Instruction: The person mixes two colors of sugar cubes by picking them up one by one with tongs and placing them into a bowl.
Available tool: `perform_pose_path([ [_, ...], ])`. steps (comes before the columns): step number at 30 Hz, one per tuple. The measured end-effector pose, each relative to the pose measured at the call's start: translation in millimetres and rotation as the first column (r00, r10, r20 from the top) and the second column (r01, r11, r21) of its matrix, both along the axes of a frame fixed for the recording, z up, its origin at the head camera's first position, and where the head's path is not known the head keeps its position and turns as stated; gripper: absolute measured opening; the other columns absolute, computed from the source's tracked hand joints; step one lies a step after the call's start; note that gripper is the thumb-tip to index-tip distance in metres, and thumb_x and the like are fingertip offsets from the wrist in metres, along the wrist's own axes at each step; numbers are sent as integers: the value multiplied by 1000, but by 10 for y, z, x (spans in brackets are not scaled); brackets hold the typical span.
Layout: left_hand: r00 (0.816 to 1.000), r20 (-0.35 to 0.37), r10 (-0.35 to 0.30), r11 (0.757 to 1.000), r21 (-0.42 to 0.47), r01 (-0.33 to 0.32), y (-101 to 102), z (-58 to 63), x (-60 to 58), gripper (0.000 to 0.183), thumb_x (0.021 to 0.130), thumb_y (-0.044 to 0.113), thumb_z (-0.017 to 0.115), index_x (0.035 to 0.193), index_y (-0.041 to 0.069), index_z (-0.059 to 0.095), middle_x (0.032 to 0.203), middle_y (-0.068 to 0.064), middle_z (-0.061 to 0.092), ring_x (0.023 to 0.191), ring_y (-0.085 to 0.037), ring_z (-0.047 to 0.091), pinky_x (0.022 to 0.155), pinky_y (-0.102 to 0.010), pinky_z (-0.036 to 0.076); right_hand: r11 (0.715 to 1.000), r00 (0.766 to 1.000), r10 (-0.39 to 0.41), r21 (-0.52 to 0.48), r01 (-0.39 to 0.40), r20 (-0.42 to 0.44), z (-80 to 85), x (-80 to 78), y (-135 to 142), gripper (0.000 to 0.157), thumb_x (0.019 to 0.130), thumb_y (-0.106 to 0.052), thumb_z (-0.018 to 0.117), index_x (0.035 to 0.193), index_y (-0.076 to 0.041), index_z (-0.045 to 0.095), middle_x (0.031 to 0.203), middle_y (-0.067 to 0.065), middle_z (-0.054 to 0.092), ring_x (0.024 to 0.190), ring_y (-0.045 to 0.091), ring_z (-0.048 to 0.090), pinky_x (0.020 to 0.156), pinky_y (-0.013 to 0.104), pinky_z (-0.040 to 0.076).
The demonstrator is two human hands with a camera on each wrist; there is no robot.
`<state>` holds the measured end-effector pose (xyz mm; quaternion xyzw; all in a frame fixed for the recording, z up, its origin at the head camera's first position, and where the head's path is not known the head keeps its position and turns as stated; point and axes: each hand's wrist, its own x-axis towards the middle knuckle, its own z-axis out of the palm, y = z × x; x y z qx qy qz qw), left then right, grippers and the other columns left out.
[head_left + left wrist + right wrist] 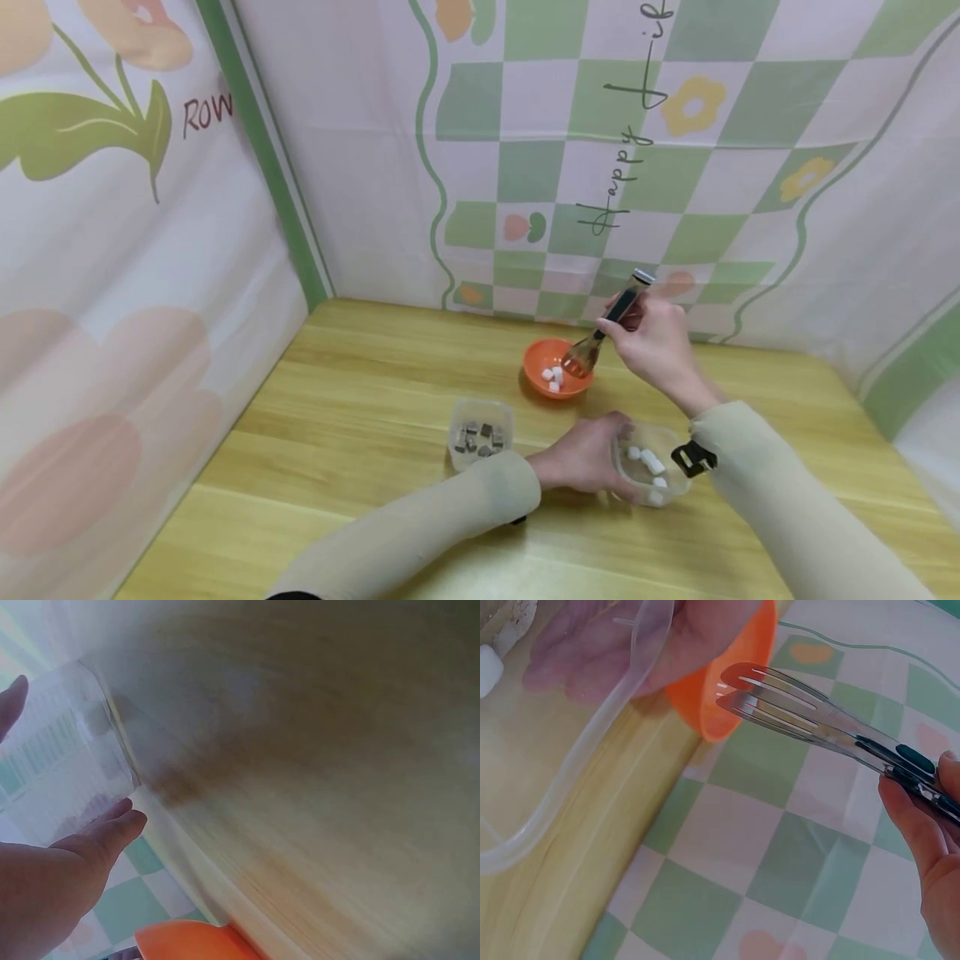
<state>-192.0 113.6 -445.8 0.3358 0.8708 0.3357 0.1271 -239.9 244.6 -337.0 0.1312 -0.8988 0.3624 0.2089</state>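
shiny metal tongs (619, 308); smooth glossy plastic bowl (542, 354); translucent plastic tub (660, 436); satiny wood-grained tabletop (337, 400); creased matt cloth backdrop (375, 167).

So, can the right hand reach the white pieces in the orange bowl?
Probably yes: the right hand holds tongs with their tips at the open bowl, and nothing covers the white pieces.

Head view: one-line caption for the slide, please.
Right grip holds tongs at an orange bowl of white pieces; left grip holds a clear container.

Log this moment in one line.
right hand: holds dark-handled metal tongs at round orange bowl | left hand: grips clear square plastic box | white pieces: in both
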Motion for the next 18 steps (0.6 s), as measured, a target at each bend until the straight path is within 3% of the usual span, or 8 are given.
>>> perform_pose_path([
  [8,999,-34,-10,1000,-15,9,-6,-4,-5,87,70,38,101,142,13,59,125,10,68,107,0,61,90,-10,45,1000,1000,-23,9,23,11,-60,-39,-36,20,95,-8,78,109,3,69,93,19,75,82,31,73,64,12,51],
  [14,1000,-12,-9,1000,-12,9,0,-15,-8,87,70,37,101,143,14,59,125,11,67,107,1,60,90,-11,46,1000,999,-27,-16,27,-17,-18,28,9,23,94,-9,80,110,4,69,95,21,75,82,33,73,66,9,51],
  [18,1000,11,-4,1000,-12,4,2,-14,-10,87,71,36,100,144,14,58,125,10,67,107,1,60,90,-11,46,999,998,-19,-40,17,-56,50,122,50,24,93,-7,81,110,5,69,95,21,76,80,23,74,68,9,53],
])
